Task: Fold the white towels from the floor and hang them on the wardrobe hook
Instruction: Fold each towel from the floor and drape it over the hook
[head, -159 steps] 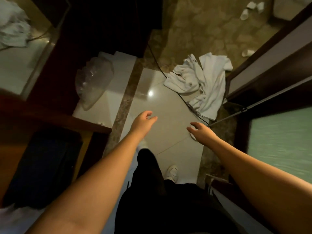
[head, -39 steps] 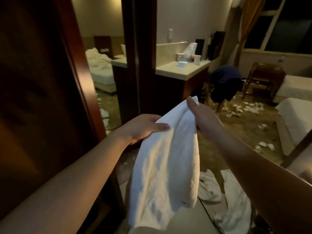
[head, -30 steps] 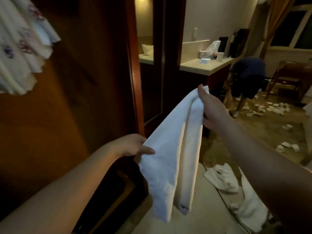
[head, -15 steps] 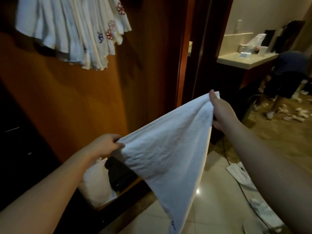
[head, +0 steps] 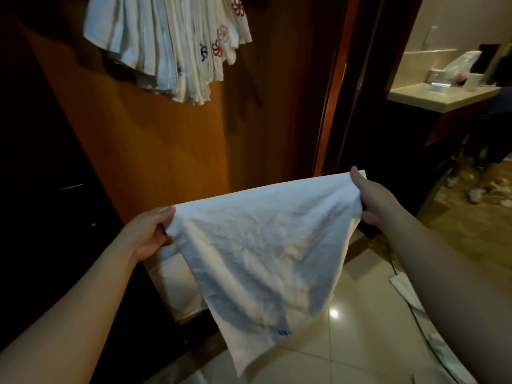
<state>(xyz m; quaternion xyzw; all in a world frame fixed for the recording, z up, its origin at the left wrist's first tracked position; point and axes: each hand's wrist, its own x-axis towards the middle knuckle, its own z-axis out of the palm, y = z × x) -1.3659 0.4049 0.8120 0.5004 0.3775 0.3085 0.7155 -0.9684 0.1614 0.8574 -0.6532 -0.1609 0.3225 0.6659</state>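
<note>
A white towel hangs stretched between both hands in front of the wardrobe, its lower corner drooping toward the floor. My left hand pinches the towel's left top corner. My right hand grips the right top corner, a little higher. Several folded white towels with red and blue emblems hang at the top of the orange wooden wardrobe panel; the hook itself is hidden behind them. More white towels lie on the tiled floor at the right, past my right forearm.
A dark open wardrobe compartment is at the left, with a pale bag low inside. A dark door frame stands right of the panel. Beyond it is a counter and a person's legs on littered carpet.
My hands have spread apart, pulling the towel's top edge taut and nearly level. My view has turned further left toward the wardrobe and its hanging towels.
</note>
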